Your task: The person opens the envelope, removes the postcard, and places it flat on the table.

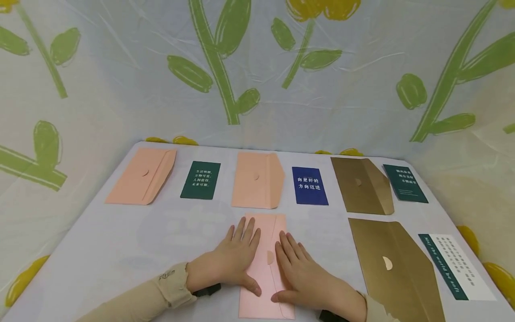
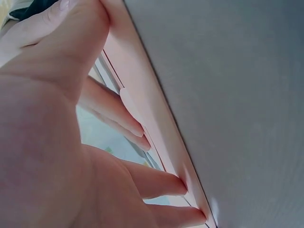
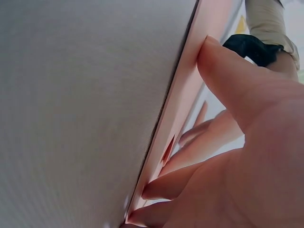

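A pink envelope [image 1: 268, 275] lies at the front middle of the white table, its long flap folded over and a small rounded tab [image 1: 270, 257] near the centre. My left hand [image 1: 235, 252] rests on its left side, fingers straight and pointing away from me. On the right side my right hand [image 1: 299, 270] lies with extended fingers close together and its thumb on the paper. Both wrist views show fingertips touching the envelope's surface [image 2: 137, 71] near its edge. Neither hand grips anything.
Behind stand two peach envelopes [image 1: 138, 176] [image 1: 251, 181], a green card [image 1: 201, 181] and a blue card [image 1: 311, 190]. To the right lie two gold envelopes [image 1: 358, 197] [image 1: 406, 273], another green card [image 1: 406, 184] and a white-and-green card [image 1: 462, 268]. A flower-patterned sheet [image 1: 281, 112] surrounds the table.
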`<state>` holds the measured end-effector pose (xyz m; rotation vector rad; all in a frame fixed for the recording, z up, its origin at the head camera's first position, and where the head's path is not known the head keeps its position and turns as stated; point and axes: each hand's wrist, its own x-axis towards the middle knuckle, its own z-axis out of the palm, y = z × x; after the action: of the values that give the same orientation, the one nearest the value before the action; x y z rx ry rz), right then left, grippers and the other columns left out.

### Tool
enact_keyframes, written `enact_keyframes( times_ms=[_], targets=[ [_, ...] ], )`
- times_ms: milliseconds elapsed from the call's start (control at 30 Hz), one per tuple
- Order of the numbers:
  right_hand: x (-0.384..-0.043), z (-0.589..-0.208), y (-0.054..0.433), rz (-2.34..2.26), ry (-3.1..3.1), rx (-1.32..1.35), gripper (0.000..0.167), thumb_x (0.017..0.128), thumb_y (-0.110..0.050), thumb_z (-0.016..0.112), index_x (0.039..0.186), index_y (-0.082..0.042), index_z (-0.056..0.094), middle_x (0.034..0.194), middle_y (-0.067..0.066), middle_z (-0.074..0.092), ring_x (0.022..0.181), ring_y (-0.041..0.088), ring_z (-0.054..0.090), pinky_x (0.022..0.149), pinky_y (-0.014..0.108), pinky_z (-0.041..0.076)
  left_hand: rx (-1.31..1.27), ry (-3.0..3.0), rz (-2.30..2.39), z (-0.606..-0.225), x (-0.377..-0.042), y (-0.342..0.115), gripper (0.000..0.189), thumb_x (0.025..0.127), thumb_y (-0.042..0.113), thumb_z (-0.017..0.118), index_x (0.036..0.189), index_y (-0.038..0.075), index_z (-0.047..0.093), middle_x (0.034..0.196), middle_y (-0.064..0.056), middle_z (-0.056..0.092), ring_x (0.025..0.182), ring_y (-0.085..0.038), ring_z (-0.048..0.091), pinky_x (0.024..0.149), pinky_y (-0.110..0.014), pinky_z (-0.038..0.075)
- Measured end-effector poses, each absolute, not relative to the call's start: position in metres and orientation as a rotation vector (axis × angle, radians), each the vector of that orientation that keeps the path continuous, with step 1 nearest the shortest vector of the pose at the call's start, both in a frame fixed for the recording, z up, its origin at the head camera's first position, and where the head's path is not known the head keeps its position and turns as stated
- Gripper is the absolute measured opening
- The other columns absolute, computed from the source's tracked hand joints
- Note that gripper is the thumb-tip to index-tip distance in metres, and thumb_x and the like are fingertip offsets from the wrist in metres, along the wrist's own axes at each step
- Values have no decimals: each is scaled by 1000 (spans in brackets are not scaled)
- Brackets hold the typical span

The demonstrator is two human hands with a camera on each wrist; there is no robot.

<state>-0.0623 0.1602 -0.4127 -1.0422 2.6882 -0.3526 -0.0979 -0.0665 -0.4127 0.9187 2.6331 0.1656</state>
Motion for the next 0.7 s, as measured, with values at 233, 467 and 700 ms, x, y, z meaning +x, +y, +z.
enact_keyframes(
  times_ms=[233, 467, 700],
  targets=[
    [-62, -412, 160, -351, 2685, -1055, 102, 91, -64, 57, 150, 14, 25, 158, 34, 11, 146, 49, 10, 111, 60, 25, 909, 2625, 166, -412, -98, -66, 132, 65, 79, 70, 155, -4, 22, 161, -29, 4, 147, -48, -1, 114, -62, 18],
    [-62, -414, 160, -352, 2686, -1055, 102, 90, -63, 58, 150, 13, 25, 158, 34, 12, 146, 49, 11, 111, 60, 25, 902, 2621, 154, -412, -98, -66, 133, 64, 79, 70, 155, -4, 21, 161, -29, 3, 147, -49, -2, 114, -62, 17],
    [-62, -416, 159, -378, 2682, -1051, 103, 90, -64, 57, 150, 13, 25, 158, 34, 10, 146, 49, 9, 111, 61, 25, 904, 2628, 140, -411, -98, -66, 133, 64, 79, 70, 155, -4, 22, 161, -29, 4, 147, -49, 0, 114, -61, 18]
  ],
)
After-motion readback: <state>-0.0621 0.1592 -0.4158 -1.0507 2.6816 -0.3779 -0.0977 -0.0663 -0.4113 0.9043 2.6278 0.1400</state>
